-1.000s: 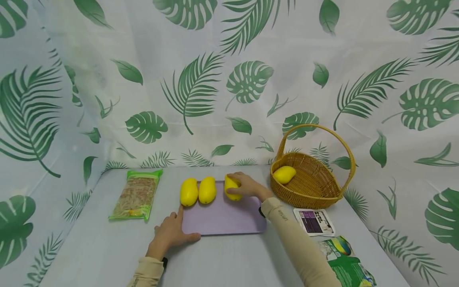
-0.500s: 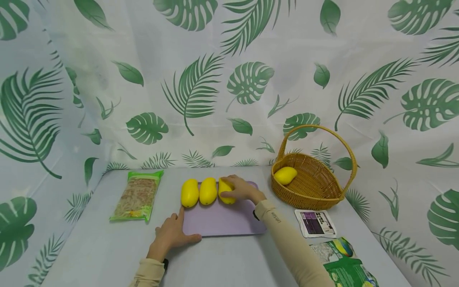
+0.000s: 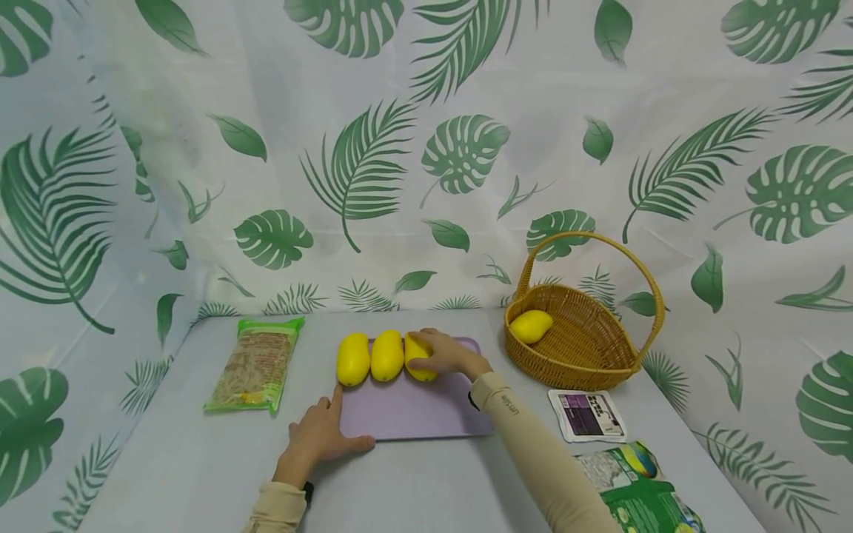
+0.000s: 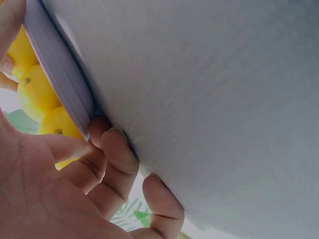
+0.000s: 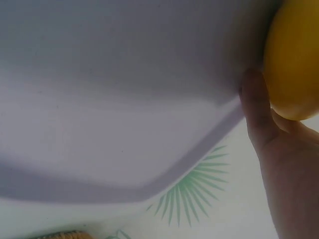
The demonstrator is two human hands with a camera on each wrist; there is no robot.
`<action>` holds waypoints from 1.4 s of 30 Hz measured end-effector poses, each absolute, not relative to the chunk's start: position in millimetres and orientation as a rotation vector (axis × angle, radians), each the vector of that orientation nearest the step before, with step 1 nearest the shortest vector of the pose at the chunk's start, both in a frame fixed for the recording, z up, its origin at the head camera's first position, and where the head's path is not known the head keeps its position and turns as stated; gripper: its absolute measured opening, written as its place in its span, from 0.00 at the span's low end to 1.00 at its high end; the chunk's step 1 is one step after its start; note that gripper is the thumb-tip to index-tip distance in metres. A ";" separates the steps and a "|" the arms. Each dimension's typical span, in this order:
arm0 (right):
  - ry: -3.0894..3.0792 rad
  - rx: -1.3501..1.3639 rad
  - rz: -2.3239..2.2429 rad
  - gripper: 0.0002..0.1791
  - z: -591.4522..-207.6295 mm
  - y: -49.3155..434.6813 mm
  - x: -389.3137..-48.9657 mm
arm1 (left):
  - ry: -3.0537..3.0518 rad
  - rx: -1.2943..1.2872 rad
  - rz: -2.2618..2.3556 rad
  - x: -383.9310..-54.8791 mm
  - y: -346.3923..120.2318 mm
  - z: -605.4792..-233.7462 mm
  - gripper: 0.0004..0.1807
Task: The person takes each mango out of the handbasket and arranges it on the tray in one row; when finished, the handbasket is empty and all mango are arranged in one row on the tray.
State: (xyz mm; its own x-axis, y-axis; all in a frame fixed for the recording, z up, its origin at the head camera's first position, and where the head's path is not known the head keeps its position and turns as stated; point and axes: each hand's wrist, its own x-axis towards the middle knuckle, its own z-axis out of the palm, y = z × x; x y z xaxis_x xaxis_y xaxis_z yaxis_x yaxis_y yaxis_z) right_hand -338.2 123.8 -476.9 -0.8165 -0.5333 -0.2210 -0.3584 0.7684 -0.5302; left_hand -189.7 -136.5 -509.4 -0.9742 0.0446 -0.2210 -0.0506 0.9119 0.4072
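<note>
Three yellow mangoes lie side by side along the back of a lilac tray (image 3: pixel 416 411): a left mango (image 3: pixel 352 361), a middle mango (image 3: pixel 387 357) and a right mango (image 3: pixel 414 350). My right hand (image 3: pixel 449 353) grips the right mango from its right side, thumb toward me, and covers part of it. In the right wrist view the mango (image 5: pixel 296 64) sits against my fingers. My left hand (image 3: pixel 318 433) holds the tray's near left corner, thumb at the front edge and index finger at the left edge. Its fingertips meet the tray rim (image 4: pixel 62 74) in the left wrist view.
A wicker basket (image 3: pixel 573 374) with a tall handle stands at the back right, one mango (image 3: pixel 531 326) inside. A white-and-purple packet (image 3: pixel 588 415) and a green bag (image 3: pixel 643 488) lie in front of it. A green-edged bag (image 3: pixel 256 364) lies left. Leaf-patterned cloth surrounds the table.
My right hand has moved the right mango leftward along the tray, up beside the middle one. Over the last half second it has hardly moved. The left hand stays at the tray corner.
</note>
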 end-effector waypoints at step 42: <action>2.792 -0.557 -0.910 0.43 -413.0 233.3 -343.9 | 2.852 0.003 0.606 -189.6 -137.8 -509.5 0.70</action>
